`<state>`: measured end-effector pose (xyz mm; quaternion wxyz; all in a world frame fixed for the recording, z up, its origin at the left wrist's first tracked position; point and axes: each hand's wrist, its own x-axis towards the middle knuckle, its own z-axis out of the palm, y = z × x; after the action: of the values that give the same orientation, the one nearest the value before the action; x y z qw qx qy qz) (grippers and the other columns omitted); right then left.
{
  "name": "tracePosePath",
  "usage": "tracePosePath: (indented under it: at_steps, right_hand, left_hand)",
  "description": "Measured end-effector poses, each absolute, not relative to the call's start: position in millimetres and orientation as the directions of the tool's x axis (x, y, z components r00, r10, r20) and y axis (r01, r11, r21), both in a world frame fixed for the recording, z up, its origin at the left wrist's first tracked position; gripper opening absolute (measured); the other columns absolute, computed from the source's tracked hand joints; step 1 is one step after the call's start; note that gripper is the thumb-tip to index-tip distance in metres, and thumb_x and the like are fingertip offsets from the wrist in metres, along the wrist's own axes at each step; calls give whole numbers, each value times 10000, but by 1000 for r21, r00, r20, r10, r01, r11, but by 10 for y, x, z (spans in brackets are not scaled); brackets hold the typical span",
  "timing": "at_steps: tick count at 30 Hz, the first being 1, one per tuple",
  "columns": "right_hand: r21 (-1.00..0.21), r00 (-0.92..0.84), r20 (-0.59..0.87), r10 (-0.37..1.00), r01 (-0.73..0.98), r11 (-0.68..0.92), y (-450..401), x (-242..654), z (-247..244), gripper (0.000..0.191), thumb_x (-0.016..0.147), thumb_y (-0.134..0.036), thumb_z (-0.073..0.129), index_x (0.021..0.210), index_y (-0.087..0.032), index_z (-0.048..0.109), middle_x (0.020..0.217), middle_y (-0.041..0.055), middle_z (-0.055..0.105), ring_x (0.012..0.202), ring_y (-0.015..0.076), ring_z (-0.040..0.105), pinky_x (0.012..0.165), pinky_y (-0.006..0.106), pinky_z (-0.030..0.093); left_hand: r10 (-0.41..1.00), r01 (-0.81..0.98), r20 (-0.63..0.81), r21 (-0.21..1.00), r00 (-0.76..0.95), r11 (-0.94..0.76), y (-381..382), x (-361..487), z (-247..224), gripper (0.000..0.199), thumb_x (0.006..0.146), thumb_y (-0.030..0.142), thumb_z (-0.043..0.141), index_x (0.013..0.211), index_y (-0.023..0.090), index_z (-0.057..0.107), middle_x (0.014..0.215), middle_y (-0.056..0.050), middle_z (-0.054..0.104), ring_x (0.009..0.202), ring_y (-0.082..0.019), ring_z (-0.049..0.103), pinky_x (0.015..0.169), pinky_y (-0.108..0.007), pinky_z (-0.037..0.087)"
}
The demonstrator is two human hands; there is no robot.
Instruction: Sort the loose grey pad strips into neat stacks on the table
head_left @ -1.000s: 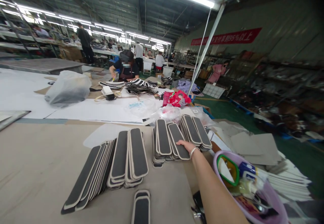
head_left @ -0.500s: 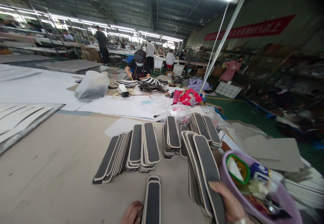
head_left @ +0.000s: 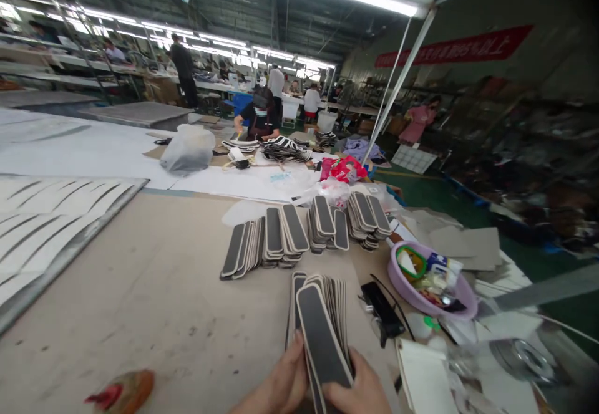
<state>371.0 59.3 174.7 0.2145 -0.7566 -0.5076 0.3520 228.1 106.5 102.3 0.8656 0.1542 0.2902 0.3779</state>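
A stack of long dark-grey padded strips with pale edges [head_left: 322, 333] stands fanned out at the front of the table. My right hand [head_left: 362, 386] grips its near end, thumb on the top strip and fingers along the right side. Against the left side presses my left hand [head_left: 291, 376], closed on the same stack, its thumb pointing up. Part of each hand's fingers is hidden by the strips. Beyond them, a row of similar strip stacks [head_left: 294, 227] leans across the table.
On the right are a black phone-like object [head_left: 381, 311], a purple basin [head_left: 397, 283] of small items and a metal-lidded jar [head_left: 524, 361]. An orange-brown object [head_left: 126, 392] lies front left. A co-worker [head_left: 259, 115] sits across the table.
The right-hand stack has come left and nearer, joining the strips by my left hand. Both hands are now together on it. The camera view has shifted, showing more of the right side.
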Motion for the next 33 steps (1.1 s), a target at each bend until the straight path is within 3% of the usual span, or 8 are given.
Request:
tracePosePath:
  at_steps: [4, 7, 10, 13, 22, 33]
  right_hand:
    - [-487, 221, -176, 959, 827, -280, 462, 3053, 2049, 410, 567, -369, 682, 901, -149, 588, 902, 147, 621, 964, 366, 559, 860, 477, 434]
    - [-577, 58, -155, 986, 805, -138, 359, 2793, 2352, 463, 657, -465, 654, 1010, -175, 577, 969, 113, 600, 992, 313, 551, 877, 443, 444]
    - [-769, -120, -162, 979, 637, -50, 275, 2673, 2583, 408, 813, -430, 524, 1162, -219, 533, 1089, 77, 589, 992, 219, 572, 849, 339, 489]
    - [-853, -150, -206, 967, 512, -103, 205, 2585, 2692, 434, 849, -428, 499, 1224, -209, 498, 1141, 79, 591, 936, 183, 602, 778, 284, 528]
    - [-880, -176, -229, 958, 457, -126, 78, 2339, 2905, 370, 791, -394, 606, 1090, -177, 590, 988, 64, 674, 822, 183, 644, 698, 262, 555]
    - [-880, -141, -244, 960, 447, -158, 37, 2333, 2890, 359, 775, -378, 636, 1068, -175, 591, 933, 44, 683, 772, 162, 640, 686, 246, 539]
  left_hand:
    - [723, -707, -454, 246, 521, 664, 886, 2041, 1425, 571, 828, 550, 470, 1137, 84, 586, 1067, -146, 668, 1081, -251, 584, 1021, -405, 356]
    - [691, -684, -350, 166, 632, 710, 871, 1664, 1558, 631, 829, 595, 422, 1072, 48, 621, 993, -165, 687, 1070, -270, 590, 1032, -423, 338]
    - [665, -646, -198, 157, 720, 747, 782, 1327, 1681, 734, 810, 672, 349, 1081, 45, 619, 1033, -178, 672, 1083, -288, 579, 1035, -453, 323]
    - [643, -626, -117, 154, 757, 764, 654, 1099, 1811, 838, 770, 741, 288, 1082, 35, 614, 1058, -197, 658, 1089, -307, 571, 1031, -477, 315]
    - [679, -679, -68, 36, 731, 734, 496, 773, 2006, 789, 845, 657, 248, 1157, 10, 573, 1091, -163, 660, 1079, -236, 588, 1067, -393, 294]
    - [663, -662, -42, 39, 748, 749, 479, 759, 1961, 798, 836, 667, 261, 1171, 9, 564, 1116, -175, 646, 1111, -253, 567, 1060, -401, 301]
